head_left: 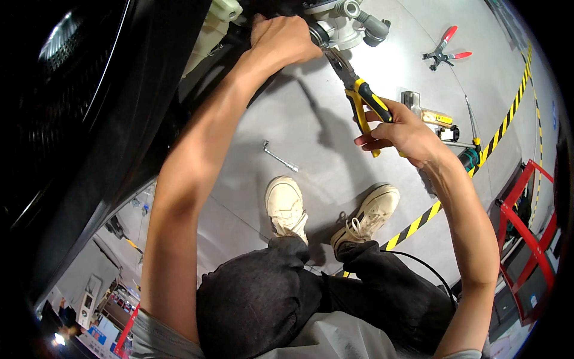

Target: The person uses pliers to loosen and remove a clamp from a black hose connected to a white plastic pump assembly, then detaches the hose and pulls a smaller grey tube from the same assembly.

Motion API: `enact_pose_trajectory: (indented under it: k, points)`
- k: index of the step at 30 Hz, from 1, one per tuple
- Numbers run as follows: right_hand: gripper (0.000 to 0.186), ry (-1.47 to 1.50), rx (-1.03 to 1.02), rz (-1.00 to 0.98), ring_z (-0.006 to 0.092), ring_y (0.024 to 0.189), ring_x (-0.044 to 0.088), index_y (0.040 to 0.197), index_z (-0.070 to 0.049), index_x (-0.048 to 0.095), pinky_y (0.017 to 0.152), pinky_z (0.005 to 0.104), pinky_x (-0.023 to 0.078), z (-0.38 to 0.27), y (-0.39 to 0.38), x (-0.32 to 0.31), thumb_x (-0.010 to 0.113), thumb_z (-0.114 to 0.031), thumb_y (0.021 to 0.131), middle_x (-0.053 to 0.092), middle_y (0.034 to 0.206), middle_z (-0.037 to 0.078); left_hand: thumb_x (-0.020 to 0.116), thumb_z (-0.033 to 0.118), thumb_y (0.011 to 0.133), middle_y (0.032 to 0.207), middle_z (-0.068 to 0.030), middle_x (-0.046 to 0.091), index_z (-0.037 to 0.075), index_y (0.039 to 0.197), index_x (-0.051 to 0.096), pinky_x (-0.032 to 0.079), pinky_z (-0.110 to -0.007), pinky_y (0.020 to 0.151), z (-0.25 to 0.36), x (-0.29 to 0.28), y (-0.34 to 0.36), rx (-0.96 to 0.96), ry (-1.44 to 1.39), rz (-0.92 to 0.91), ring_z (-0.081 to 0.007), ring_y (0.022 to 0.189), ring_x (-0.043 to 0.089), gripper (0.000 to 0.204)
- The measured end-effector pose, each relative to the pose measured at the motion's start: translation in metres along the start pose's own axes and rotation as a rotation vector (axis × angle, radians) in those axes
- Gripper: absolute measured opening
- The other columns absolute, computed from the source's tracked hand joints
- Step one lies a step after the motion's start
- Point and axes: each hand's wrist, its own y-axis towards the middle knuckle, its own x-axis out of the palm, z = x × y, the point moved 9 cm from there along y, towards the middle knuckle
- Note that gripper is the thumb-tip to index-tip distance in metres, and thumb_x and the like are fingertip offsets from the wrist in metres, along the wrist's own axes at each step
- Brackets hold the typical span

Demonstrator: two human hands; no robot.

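Note:
My right hand (403, 128) is closed round the yellow-and-black handles of a pair of pliers (353, 84). Their metal jaws point up and left, to a metal ring clamp (323, 40) on a dark, hose-like part. My left hand (284, 40) is bent closed beside that clamp; its fingertips and whatever they grip are hidden. Just right of the clamp sits a pale plastic housing (344, 37) with a grey elbow pipe (375, 29). Whether the jaws touch the clamp I cannot tell.
A dark car body panel (113, 131) fills the left. A small wrench (280, 157) lies between it and my shoes. Red-handled pliers (445, 49), a hammer (427, 109) and a green power tool (469, 158) lie on the right, near striped floor tape (508, 110) and a red frame (526, 239).

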Motion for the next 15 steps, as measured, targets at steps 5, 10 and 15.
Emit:
enact_pose_trajectory:
  k: [5,10,15]
  points:
    - [0.06,-0.143,-0.013,0.033,0.025,0.1,0.071,0.143,0.007,0.04,0.081,0.0332,0.056,-0.006,-0.004,-0.003,0.057,0.0,0.086,0.058,0.121,0.018,0.074,0.039,0.07,0.074,-0.0163,0.071,0.001,0.081,0.075,0.045,-0.043,0.093,0.002,-0.002,-0.002,0.006,-0.001,0.022,-0.0337,0.081,0.071,0.04]
    - [0.063,-0.321,-0.007,0.068,0.0175,0.093,0.067,0.145,0.004,0.04,0.079,0.0293,0.05,-0.015,0.0,-0.007,0.062,-0.005,0.086,0.063,0.102,0.011,0.073,0.04,0.071,0.075,-0.0168,0.071,0.002,0.083,0.076,0.045,-0.043,0.093,0.0,-0.003,-0.001,0.0,-0.01,0.018,-0.0336,0.082,0.071,0.04]
    - [0.064,-0.322,-0.053,0.088,0.0146,0.086,0.057,0.146,-0.001,0.042,0.073,0.0276,0.047,-0.016,0.001,-0.008,0.063,-0.007,0.086,0.059,0.091,0.007,0.074,0.041,0.071,0.079,-0.019,0.072,0.001,0.084,0.076,0.045,-0.043,0.094,0.0,-0.001,-0.001,0.002,-0.007,-0.011,-0.0339,0.086,0.071,0.041]
